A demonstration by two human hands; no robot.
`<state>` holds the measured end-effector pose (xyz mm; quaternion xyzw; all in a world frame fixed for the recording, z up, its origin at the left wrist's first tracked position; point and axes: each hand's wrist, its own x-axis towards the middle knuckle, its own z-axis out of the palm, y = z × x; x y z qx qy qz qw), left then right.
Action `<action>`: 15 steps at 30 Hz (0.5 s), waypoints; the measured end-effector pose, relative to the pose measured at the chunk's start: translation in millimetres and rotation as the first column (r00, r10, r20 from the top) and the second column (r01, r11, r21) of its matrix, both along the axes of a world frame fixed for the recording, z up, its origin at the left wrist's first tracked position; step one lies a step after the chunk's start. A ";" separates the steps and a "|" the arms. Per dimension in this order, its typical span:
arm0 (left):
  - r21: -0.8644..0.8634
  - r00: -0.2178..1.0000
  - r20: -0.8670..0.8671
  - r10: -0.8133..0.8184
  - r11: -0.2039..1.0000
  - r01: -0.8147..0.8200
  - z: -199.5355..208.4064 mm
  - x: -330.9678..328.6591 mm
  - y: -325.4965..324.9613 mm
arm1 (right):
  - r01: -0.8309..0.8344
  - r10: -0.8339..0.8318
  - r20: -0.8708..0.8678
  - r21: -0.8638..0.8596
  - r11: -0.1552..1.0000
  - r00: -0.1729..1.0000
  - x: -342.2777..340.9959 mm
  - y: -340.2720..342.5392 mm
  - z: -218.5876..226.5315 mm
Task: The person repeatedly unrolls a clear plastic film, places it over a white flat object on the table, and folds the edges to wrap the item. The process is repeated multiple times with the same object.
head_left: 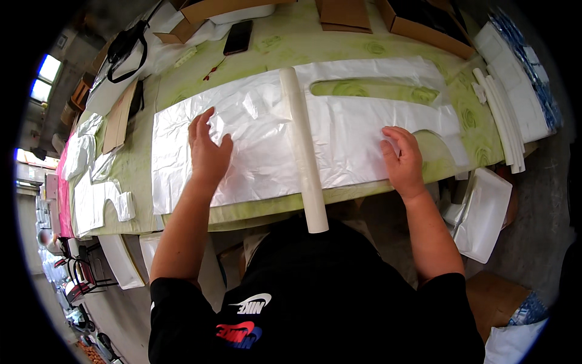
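the white tube [304, 151] lies between left hand [210, 155] and right hand [405, 162], both unclenched, empty.

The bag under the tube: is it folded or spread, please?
Spread: the bag lies flat across the table, its handles reaching right.

Logo lettering [250, 308] on black T-shirt [339, 303]

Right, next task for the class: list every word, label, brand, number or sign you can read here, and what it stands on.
Black shirt, upper mark: white lettering with a curved shape; wording left out.
Same shirt, lower mark: red and blue overlapping lettering; wording left out.
White plastic sheet and pale roll: no print visible.
Blue-patterned packs: any print too small to read.
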<state>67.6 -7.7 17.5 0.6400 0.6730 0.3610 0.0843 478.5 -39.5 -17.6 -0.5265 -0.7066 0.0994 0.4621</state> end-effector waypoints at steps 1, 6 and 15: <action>0.180 0.982 -0.119 -0.148 0.969 0.168 -5.6 0.9 2.3 | 0.010 -0.010 0.002 -0.002 1.000 1.000 0.3 -1.1 -0.2; -0.053 0.875 0.035 -0.484 0.873 0.485 -16.7 65.8 -18.9 | -0.024 0.018 0.133 0.046 0.999 0.991 0.6 -4.2 1.8; -0.228 0.866 -0.206 -0.456 0.883 0.410 -28.1 75.7 -29.4 | -0.587 0.591 0.034 -0.083 0.805 0.806 -96.5 -46.4 30.1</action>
